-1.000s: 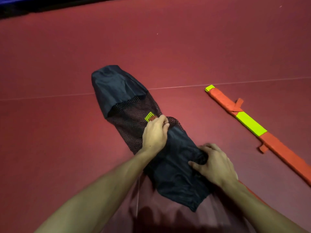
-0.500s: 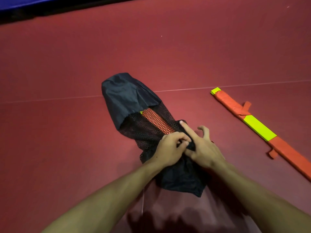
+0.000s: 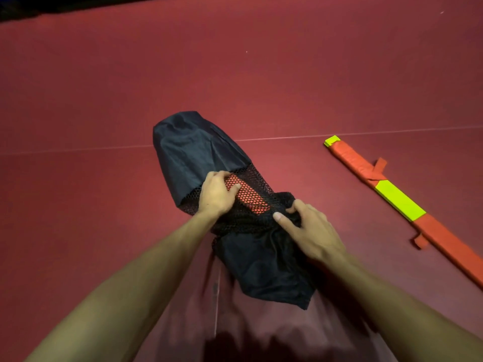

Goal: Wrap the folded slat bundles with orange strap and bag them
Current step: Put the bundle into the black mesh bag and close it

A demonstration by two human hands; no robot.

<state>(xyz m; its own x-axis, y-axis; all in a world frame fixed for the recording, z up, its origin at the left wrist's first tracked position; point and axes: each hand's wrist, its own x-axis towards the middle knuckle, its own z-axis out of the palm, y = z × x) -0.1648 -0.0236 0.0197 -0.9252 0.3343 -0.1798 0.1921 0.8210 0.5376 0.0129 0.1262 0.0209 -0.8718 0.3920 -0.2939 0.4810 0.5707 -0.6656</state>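
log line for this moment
left hand: grips black mesh-and-fabric bag | right hand: pinches its bunched mesh | orange-strapped yellow slat bundle: on red floor, unbagged

Dim, warm indoor light falls on the red floor [image 3: 104, 100], brightest just beyond the left hand [image 3: 214, 197] and right hand [image 3: 311, 231]. The black bag [image 3: 188, 152] they grip shows only faint folds. Below the wrists a dark shadow pools and motion blur smears the floor. The forearms [image 3: 130, 296] look stretched toward the lower corners, wide-angle.
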